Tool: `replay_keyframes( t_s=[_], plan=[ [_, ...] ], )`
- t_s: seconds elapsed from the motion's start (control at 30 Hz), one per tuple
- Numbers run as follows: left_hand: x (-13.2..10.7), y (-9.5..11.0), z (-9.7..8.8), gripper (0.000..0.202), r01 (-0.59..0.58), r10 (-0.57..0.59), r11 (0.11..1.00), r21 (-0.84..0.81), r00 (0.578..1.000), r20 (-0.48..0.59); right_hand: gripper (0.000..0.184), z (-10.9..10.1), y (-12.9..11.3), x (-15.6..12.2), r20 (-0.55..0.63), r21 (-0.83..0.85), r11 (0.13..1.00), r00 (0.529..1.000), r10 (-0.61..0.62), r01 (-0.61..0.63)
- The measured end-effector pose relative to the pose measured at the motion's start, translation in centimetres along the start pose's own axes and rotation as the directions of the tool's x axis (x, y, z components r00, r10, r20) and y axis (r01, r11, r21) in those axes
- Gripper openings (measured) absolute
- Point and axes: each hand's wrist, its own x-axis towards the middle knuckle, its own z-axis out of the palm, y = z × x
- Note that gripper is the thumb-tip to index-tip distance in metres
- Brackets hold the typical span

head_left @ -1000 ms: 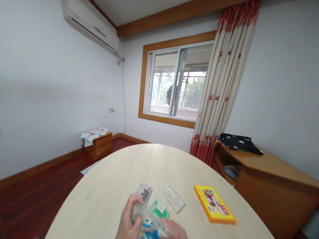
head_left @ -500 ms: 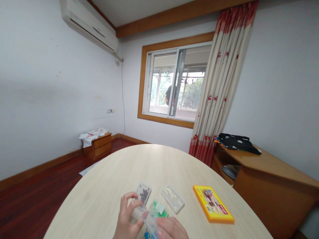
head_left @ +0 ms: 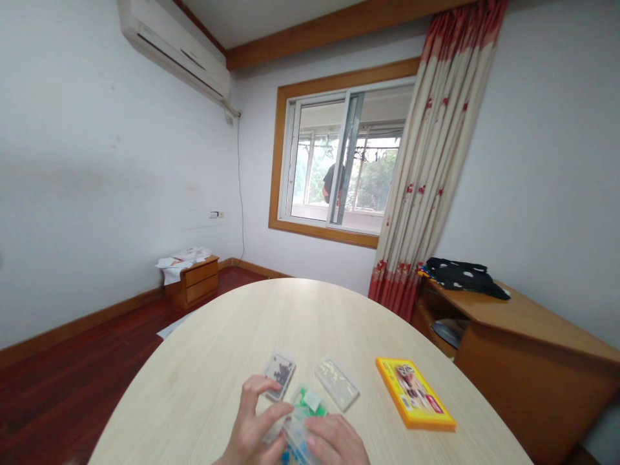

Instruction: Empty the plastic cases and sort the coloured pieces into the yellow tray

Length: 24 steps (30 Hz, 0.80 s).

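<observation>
Rd tbl | L grip, R grip holding clr box, blue pcs inside | green-pcs box beyond

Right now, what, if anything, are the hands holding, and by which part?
A clear plastic case with blue pieces: the left hand grips its left end, the right hand its right side. Exact fingertip contact is too blurred to tell.

Free tabletop left, green-filled box blocking ahead
</observation>
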Motion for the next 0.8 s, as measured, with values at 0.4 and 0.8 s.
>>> replay_keyframes(
  t_s=[0.4, 0.8],
  plan=[
    [0.1, 0.3, -0.2, 0.013, 0.045, -0.038, 0.993, -0.112, 0.997, 0.064, 0.035, 0.1, 0.1, -0.1, 0.088, 0.15, 0.987, 0.995, 0.049, -0.062],
    [0.6, -0.3, -0.3, 0.012, 0.145, -0.148, 0.979, -0.143, 0.989, -0.011, 0.048, 0.4, -0.2, -2.8, 0.089, 0.134, 0.934, 0.942, 0.322, -0.332]
  ],
)
